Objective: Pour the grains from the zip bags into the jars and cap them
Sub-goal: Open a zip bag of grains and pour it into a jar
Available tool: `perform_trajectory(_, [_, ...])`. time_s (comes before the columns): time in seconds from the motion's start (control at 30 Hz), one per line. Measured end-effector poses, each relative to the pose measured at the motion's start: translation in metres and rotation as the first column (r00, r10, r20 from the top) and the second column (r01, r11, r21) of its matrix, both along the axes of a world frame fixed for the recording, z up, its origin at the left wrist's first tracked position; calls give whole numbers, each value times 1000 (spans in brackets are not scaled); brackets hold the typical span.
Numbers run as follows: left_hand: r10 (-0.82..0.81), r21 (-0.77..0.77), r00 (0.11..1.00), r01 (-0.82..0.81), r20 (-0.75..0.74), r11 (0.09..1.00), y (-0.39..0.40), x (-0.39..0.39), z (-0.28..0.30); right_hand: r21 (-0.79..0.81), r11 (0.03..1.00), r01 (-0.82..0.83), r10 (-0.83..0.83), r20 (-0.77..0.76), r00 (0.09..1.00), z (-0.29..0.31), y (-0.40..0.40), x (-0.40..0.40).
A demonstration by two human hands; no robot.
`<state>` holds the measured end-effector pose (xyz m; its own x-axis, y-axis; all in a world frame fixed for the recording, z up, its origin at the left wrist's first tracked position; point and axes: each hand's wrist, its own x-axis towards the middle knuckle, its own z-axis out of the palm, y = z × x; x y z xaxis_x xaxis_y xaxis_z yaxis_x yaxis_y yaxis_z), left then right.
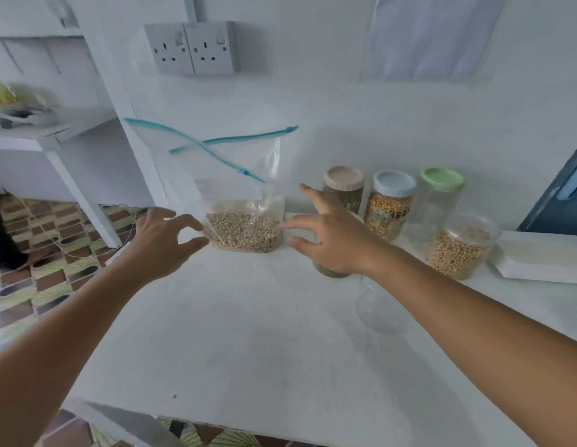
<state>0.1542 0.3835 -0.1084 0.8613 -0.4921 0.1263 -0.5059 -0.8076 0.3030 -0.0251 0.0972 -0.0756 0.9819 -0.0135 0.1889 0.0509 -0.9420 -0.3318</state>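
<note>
Nearest the viewer, two bare forearms reach forward over a white table. The left hand is spread, thumb and forefinger parted in a wide curve, close to the lower left edge of the zip bag; whether a fingertip touches the plastic cannot be told. The right hand is likewise spread with fingers extended, holding nothing, just beside the bag's right edge. Below the right forearm a clear, seemingly empty jar lies or stands on the table; motion blur leaves its pose uncertain. A container of greenish grain shows partly behind the right wrist. The zip bag stands upright near the table's far edge, against the wall, with pale brown grains settled in its bottom; its blue zip strips are parted and cross one another at the top. To the right, an uncapped jar of yellowish grain stands beside a white packet. Behind these, in a row along the wall, stand a beige-lidded jar, a blue-lidded jar of corn kernels and a green-lidded clear jar. A double wall socket is mounted above.
</note>
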Motion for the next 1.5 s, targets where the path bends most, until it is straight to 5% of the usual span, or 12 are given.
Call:
perform_trajectory(0.17, [123,-107,992,-125,-27,986,-5,39,38,-17,1000,9,-8,85,996,11,20,42])
perform_trajectory(0.27, [80,-306,991,-108,-104,946,-8,66,56,109,994,25,-46,187,981,20,22,64])
perform_trajectory(0.4, [-46,-691,979,-106,-198,715,-14,84,73,291,956,33,-137,345,928,34,21,82])
perform_trajectory(0.6, [-41,-825,987,-109,-157,555,-10,83,64,612,788,65,-351,361,864,31,17,88])
perform_trajectory(0.87, [-170,-902,981,-14,-96,431,-14,84,84,634,773,35,-387,427,817,60,7,82])
perform_trajectory(1.1, [-190,-889,970,-51,-153,455,-23,67,62,647,762,25,-381,416,826,34,4,63])
perform_trajectory(1.2, [-182,-878,975,-26,-128,477,-24,63,65,729,684,21,-443,393,806,40,5,61])
perform_trajectory(1.5, [42,-735,970,152,239,661,-26,39,81,797,596,-97,-398,399,826,49,12,62])
